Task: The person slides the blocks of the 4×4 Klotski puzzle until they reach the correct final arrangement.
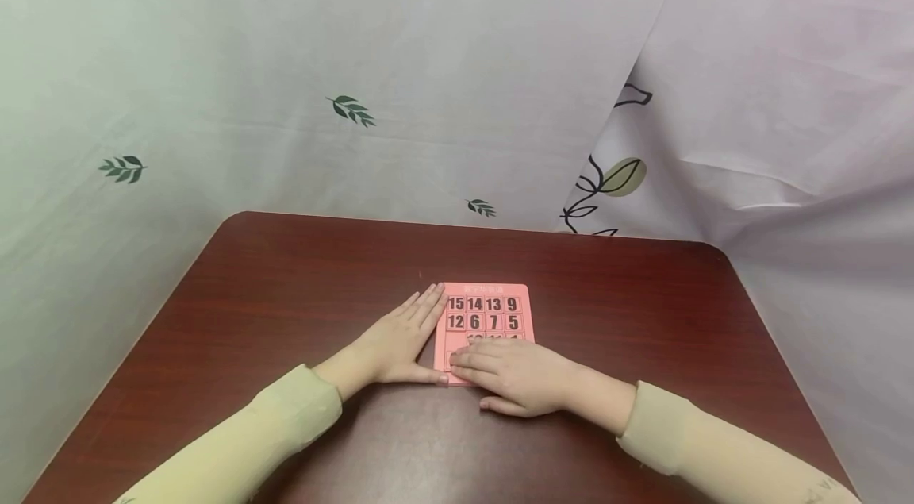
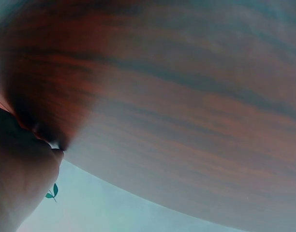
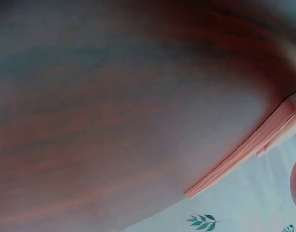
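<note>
A pink sliding number puzzle (image 1: 493,289) lies flat on the table, with black numbers on its square tiles. Its top rows read 15, 14, 13, 9 and 12, 6, 7, 5; below the 12 is a gap without a tile. My left hand (image 1: 407,337) rests along the puzzle's left edge, fingers straight, its thumb at the lower left corner. Over the lower rows lies my right hand (image 1: 517,375), fingers extended, their tips on the lower left tile and hiding most of the numbers there. The right wrist view catches the puzzle's side edge (image 3: 240,154).
The dark red-brown wooden table (image 1: 300,282) has rounded far corners. Pale cloth (image 1: 428,36) with printed leaves hangs behind it and at both sides. Both forearms wear light sleeves (image 1: 236,440).
</note>
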Tool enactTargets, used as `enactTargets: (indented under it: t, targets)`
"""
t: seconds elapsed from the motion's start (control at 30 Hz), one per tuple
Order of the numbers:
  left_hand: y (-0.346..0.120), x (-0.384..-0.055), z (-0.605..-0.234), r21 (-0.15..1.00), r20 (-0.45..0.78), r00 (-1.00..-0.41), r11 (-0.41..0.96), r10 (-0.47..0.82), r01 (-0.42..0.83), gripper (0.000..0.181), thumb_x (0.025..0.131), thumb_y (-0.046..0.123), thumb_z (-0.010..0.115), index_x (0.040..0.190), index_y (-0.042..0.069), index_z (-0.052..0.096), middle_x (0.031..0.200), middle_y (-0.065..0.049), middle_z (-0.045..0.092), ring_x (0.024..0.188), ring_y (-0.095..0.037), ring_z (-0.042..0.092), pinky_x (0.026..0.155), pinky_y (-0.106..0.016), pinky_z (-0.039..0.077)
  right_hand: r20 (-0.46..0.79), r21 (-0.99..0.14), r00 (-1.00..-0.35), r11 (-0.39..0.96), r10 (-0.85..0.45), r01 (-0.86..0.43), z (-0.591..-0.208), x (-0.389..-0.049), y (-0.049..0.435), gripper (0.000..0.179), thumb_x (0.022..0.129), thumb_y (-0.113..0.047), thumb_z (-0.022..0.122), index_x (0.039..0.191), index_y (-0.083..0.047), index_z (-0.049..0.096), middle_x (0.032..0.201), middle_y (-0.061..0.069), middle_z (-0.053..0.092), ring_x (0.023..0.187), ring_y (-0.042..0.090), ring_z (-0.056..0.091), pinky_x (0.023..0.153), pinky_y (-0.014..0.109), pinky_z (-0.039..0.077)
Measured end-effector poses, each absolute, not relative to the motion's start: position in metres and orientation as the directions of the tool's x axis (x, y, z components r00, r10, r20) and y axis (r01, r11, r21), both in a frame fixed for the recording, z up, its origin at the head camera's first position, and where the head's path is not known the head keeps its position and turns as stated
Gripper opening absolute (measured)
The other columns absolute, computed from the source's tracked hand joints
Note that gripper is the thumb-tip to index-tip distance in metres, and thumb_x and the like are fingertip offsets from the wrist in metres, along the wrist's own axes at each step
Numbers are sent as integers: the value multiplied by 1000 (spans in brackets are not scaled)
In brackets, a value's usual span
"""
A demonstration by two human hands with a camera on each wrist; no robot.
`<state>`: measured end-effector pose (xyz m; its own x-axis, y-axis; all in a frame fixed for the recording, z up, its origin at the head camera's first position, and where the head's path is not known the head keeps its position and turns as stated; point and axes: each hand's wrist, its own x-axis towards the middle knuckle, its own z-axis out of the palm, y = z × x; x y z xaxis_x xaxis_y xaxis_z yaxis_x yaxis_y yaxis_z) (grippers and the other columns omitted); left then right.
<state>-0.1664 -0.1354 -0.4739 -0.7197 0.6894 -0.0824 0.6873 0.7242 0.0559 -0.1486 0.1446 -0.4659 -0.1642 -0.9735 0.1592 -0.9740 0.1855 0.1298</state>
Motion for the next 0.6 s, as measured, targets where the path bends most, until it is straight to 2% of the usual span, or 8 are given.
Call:
enactTargets:
  t: [0.17,0.4,0.6]
  targets:
    - [-136,-167,-475,56,-80,-721,725,688,686,126,87,83,59,167,-6,19,177,-26,12,166,-37,18,135,-48,23,146,108,-203,220,-968,-969,-465,-154,143,58,104,-41,63,152,-9,56,154,3,62,144,19,58,122,36,47]
    - [-136,-168,-476,56,-96,-721,727,686,685,126,88,84,59,167,-5,18,177,-25,10,166,-37,16,136,-48,22,135,46,-297,305,-945,-951,-467,-164,144,57,105,-38,62,155,-12,54,156,3,60,146,20,56,123,38,46]
    - [-135,-167,-473,71,-87,-721,726,687,684,126,87,82,61,166,-7,20,177,-26,13,166,-38,18,135,-49,24,188,55,-303,318,-934,-946,-465,-159,150,55,105,-40,64,152,-13,57,153,3,62,144,21,57,122,40,48]
